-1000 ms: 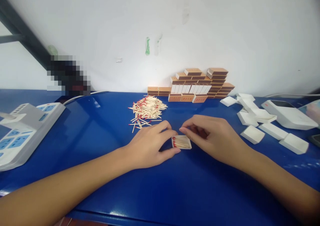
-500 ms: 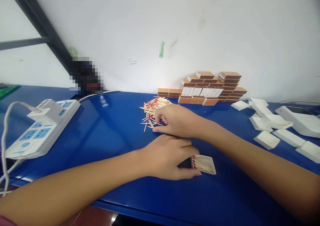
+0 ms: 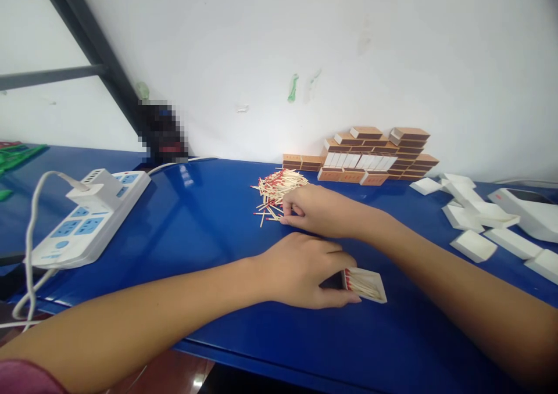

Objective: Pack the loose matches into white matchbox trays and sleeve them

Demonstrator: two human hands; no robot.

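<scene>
My left hand rests on the blue table, thumb and fingers pinched round the left end of a small white matchbox tray partly filled with red-tipped matches. My right hand reaches across above it to the near edge of a loose pile of matches. Its fingers are curled down onto the sticks; what they hold is hidden.
Brown matchbox sleeves and white trays are stacked against the wall behind the pile. Several empty white trays lie at the right by a white device. A white power strip with its cable sits at the left.
My right hand left the tray and moved up-left to the match pile, where its fingers have since closed a little. My left hand stays on the tray. The view has swung left.
</scene>
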